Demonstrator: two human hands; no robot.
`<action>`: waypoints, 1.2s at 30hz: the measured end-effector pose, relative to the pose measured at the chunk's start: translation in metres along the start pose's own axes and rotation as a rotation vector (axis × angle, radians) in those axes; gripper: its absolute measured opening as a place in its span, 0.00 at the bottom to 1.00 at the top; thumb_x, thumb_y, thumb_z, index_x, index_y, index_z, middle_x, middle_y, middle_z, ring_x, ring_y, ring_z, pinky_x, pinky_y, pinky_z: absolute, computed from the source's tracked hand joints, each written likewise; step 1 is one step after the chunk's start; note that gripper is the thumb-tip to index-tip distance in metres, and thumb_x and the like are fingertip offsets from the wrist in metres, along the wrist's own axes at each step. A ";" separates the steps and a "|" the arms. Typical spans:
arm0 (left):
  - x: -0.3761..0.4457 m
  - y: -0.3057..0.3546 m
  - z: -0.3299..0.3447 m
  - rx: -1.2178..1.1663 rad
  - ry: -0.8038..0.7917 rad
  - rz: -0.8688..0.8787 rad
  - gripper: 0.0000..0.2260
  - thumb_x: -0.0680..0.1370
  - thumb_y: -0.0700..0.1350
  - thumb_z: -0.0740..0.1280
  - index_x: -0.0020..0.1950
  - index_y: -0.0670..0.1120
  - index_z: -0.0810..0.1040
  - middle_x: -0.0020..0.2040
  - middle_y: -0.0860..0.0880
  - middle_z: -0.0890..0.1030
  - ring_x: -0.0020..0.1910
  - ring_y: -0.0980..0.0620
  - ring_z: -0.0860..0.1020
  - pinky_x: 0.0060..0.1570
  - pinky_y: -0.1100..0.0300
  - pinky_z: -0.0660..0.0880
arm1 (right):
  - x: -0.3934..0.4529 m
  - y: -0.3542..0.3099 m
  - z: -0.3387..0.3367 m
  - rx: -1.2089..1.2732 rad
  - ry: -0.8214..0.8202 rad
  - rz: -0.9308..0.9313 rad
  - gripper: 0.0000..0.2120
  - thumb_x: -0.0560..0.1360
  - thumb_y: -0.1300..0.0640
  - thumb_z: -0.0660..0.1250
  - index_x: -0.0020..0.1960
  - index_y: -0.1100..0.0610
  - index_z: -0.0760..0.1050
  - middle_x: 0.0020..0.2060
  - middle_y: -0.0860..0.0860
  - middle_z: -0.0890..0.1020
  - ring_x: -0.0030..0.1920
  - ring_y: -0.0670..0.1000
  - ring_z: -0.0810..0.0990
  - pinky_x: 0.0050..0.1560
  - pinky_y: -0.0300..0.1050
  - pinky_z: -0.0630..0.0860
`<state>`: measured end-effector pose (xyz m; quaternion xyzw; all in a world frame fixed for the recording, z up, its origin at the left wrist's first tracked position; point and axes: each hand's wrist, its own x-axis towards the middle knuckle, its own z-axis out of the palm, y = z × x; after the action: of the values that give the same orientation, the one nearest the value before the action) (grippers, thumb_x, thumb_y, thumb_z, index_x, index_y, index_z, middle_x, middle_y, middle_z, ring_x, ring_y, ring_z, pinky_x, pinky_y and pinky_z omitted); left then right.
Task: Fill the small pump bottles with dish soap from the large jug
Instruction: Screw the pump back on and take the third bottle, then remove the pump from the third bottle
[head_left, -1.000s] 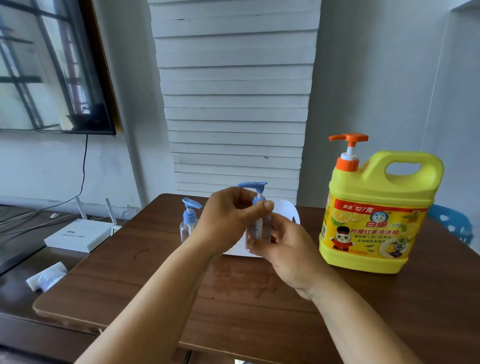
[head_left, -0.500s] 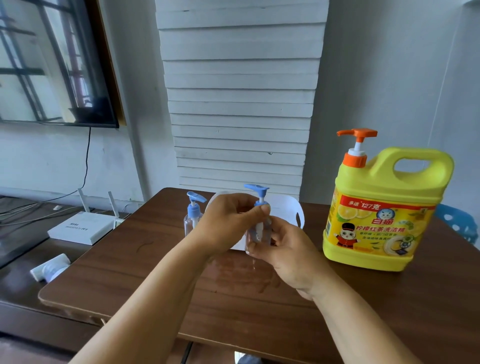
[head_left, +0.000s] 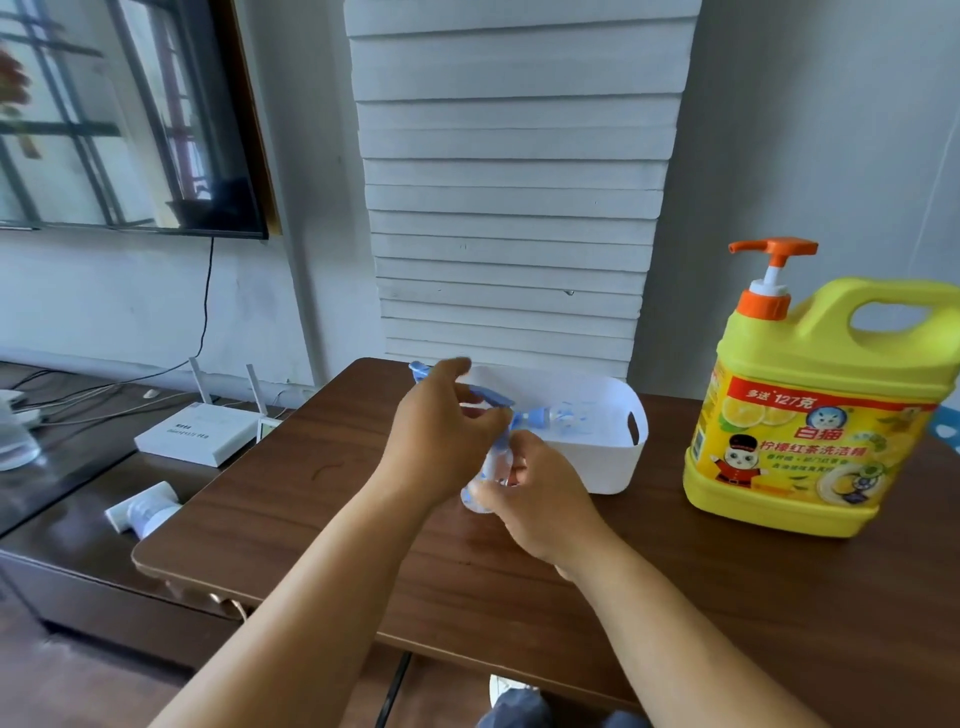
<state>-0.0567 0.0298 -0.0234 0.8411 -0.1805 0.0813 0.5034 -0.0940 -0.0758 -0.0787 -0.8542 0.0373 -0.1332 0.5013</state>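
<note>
While my left hand (head_left: 441, 431) pinches the blue pump head and my right hand (head_left: 540, 499) grips the small clear plastic pump bottle (head_left: 491, 467) above the brown wooden table (head_left: 675, 597), nothing looks filled yet. The big yellow dish-soap jug (head_left: 815, 410) stands untouched, well apart; open tabletop lies between, the near edge close.

Off-task surroundings around a dark brown wooden table (head_left: 675, 597)

A white plastic basket with handle slots (head_left: 618, 457) stands far on the table. Left, on a low dark cabinet (head_left: 67, 530), sit a white router with two antennas (head_left: 200, 431) and a white tube (head_left: 143, 512); a dark-framed window (head_left: 124, 114) is above.
</note>
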 end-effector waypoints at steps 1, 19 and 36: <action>0.000 0.000 -0.004 0.034 0.010 0.026 0.23 0.71 0.43 0.70 0.65 0.47 0.71 0.50 0.52 0.81 0.45 0.57 0.79 0.48 0.65 0.72 | 0.001 0.000 0.004 -0.039 0.000 -0.001 0.09 0.67 0.57 0.70 0.47 0.54 0.75 0.43 0.49 0.81 0.44 0.49 0.79 0.48 0.45 0.76; -0.005 0.010 -0.012 0.460 0.183 0.238 0.08 0.75 0.46 0.64 0.51 0.52 0.81 0.46 0.52 0.84 0.47 0.49 0.79 0.40 0.61 0.69 | 0.008 -0.002 0.015 -0.363 -0.058 -0.040 0.16 0.70 0.56 0.69 0.56 0.57 0.71 0.47 0.49 0.80 0.48 0.50 0.78 0.42 0.35 0.70; 0.035 0.025 0.028 0.188 0.004 0.182 0.06 0.75 0.46 0.64 0.46 0.53 0.80 0.40 0.57 0.81 0.40 0.57 0.78 0.41 0.63 0.73 | 0.105 0.014 -0.069 -0.822 -0.047 0.152 0.20 0.73 0.54 0.59 0.65 0.50 0.70 0.59 0.49 0.78 0.59 0.51 0.75 0.58 0.41 0.69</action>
<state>-0.0354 -0.0125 -0.0056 0.8645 -0.2467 0.1447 0.4134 -0.0106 -0.1619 -0.0389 -0.9808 0.1388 -0.0503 0.1277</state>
